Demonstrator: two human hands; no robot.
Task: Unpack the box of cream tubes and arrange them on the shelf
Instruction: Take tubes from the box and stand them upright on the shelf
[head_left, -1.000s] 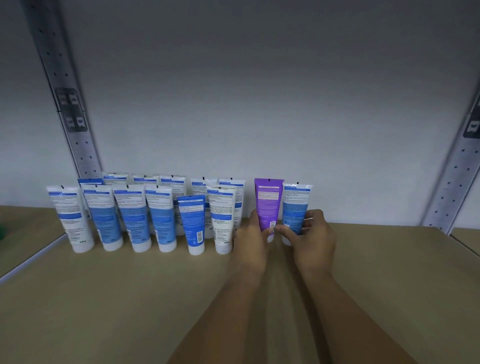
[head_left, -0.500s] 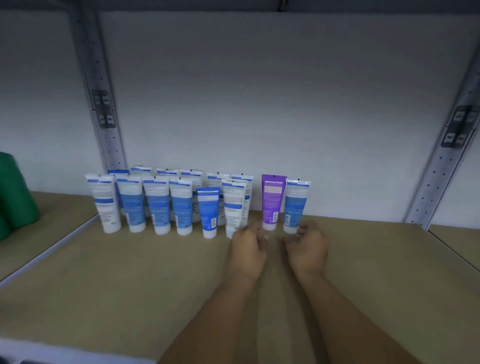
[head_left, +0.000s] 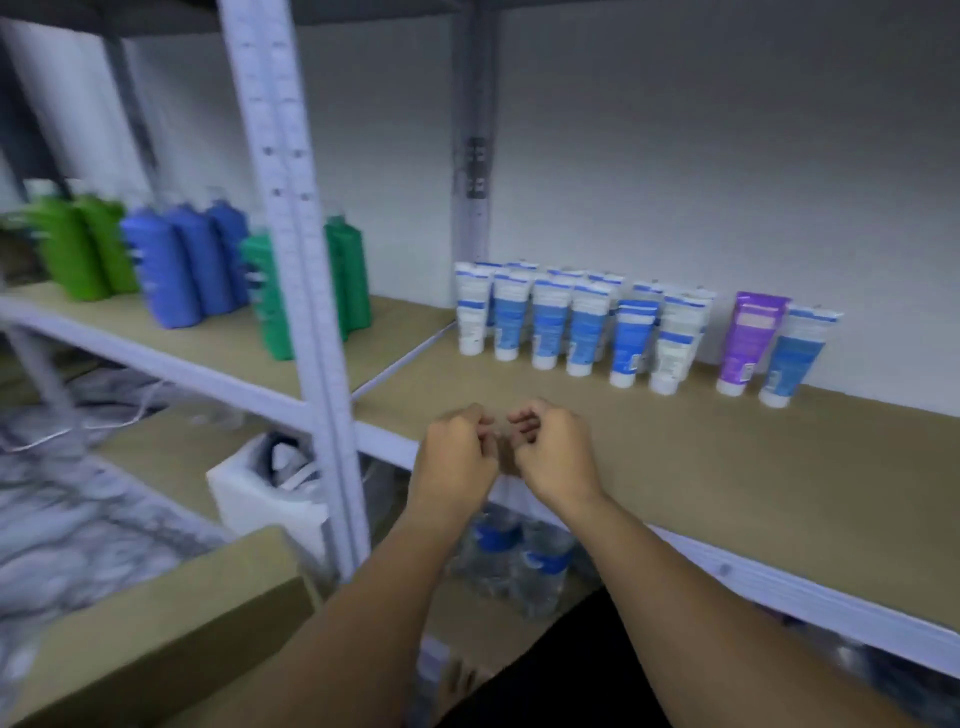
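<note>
Both hands, left hand (head_left: 457, 452) and right hand (head_left: 553, 452), hover loosely curled and empty; those light, squashy blue-and-white plastic cream tubes (head_left: 587, 332) look tippy, best pinched mid-body.

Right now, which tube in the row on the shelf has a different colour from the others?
The purple tube, second from the right end of the row. All the other tubes there are blue and white.

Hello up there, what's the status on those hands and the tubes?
Left hand and right hand loosely curled, holding nothing. Cream tubes upright on shelf, purple tube among them. Nothing in the way.
</note>
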